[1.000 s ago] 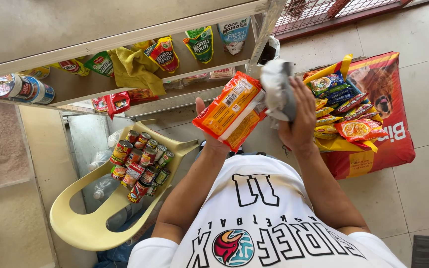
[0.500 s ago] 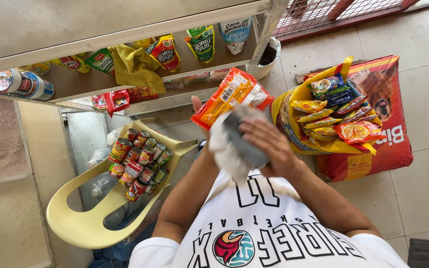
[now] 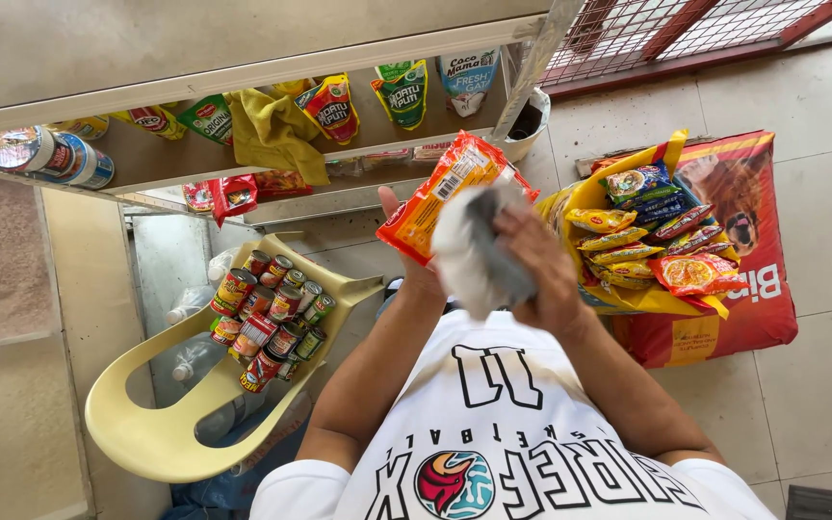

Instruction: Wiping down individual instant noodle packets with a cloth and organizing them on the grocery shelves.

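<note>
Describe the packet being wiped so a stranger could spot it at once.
Start at the cream plastic chair loaded with cans; look right, above the white shirt. The left hand holds up an orange noodle packet, the only one off the pile, with a grey cloth pressed on it.

Crowding the shelf ahead: pouches, yellow cloth, cans. Blocking the left: chair packed with tins. Blocking the right: noodle bag. Leaving open floor tiles far right.
</note>
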